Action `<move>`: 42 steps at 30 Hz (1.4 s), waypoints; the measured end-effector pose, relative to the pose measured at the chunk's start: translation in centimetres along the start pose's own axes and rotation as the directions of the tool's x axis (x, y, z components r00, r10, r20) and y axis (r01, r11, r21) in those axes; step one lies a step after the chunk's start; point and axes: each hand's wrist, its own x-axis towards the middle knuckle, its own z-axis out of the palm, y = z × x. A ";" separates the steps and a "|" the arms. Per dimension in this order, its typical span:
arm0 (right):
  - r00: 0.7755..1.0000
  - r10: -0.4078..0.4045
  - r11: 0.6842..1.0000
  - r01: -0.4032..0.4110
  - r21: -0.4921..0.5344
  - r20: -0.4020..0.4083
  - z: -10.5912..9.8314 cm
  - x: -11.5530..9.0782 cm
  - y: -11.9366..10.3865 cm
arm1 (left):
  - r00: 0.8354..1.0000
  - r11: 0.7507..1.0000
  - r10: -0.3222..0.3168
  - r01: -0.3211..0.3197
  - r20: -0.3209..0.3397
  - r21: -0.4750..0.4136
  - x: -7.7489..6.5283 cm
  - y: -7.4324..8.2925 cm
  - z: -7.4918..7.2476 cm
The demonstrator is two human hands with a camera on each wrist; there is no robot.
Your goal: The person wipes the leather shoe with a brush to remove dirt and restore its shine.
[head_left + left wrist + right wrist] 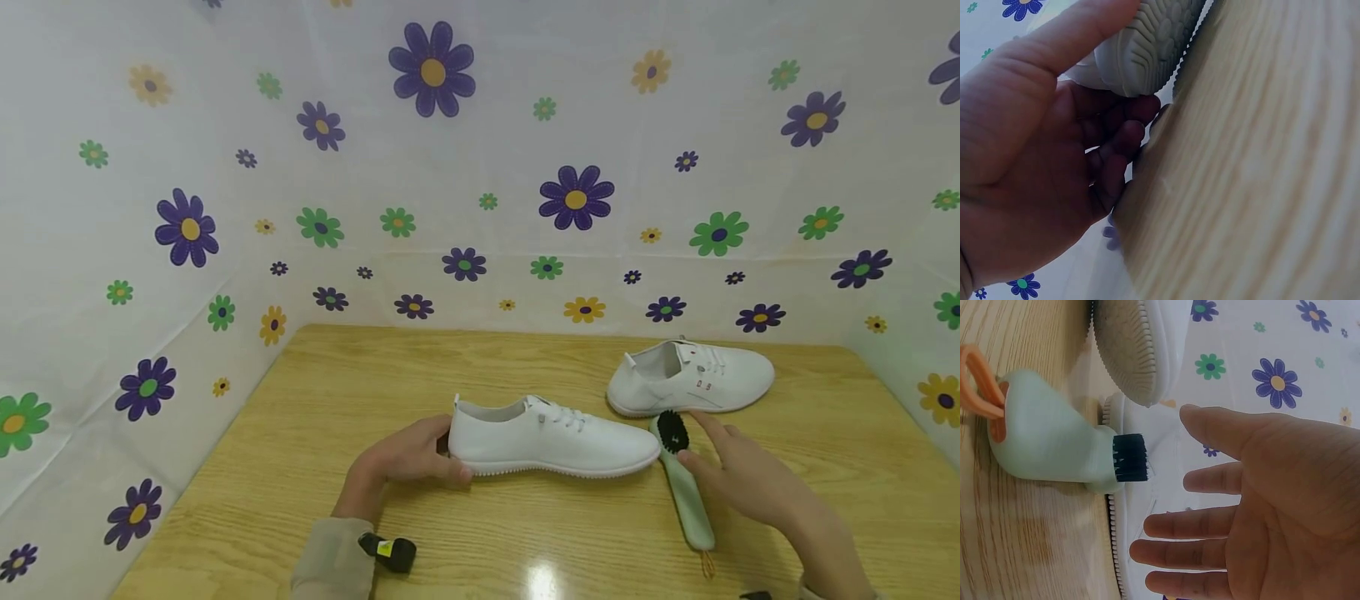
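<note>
My left hand point(408, 457) grips the heel of a white lace-up shoe point(510, 437), its thumb on the near side by the sole. The shoe's toe points right, and its ridged underside point(1163, 37) shows in the left wrist view. To the right, a pale green shoe brush point(688, 496) lies on the table with its black bristles point(672, 432) up, close by the toe. My right hand point(750, 482) hovers just right of the brush; in the right wrist view its fingers point(1191, 522) are straight and spread, holding nothing.
A second white shoe point(738, 379) stands behind the brush at the back right, toe to the right. An orange cord loop point(982, 381) hangs from the brush handle. Flower-printed cloth point(495, 150) walls in the wooden table point(360, 367) at the back and sides.
</note>
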 end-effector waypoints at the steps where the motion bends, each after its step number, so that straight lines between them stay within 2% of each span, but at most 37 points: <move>1: 1.000 0.002 1.000 -0.002 -0.002 0.001 0.0 0.0 0.0 | 1.000 1.000 0.003 -0.003 0.006 -0.008 0.0 0.0 0.0; 16: 1.000 0.006 1.000 -0.006 -0.020 -0.003 0.3 0.1 0.1 | 0.999 0.999 0.029 -0.028 0.046 -0.018 0.1 -0.7 -0.4; 23: 1.000 0.009 1.000 -0.009 0.013 0.000 0.3 0.2 0.5 | 0.997 0.999 0.042 -0.040 0.067 -0.031 0.2 -0.8 -0.5; 30: 0.998 0.058 0.998 -0.059 0.038 0.015 0.3 0.6 0.7 | 0.998 0.999 0.037 -0.036 0.060 -0.014 0.0 -0.6 -0.5; 42: 0.984 0.171 0.975 -0.177 0.133 0.050 1.6 0.7 0.2 | 0.999 1.000 0.011 -0.010 0.036 -0.024 0.1 -0.8 -0.4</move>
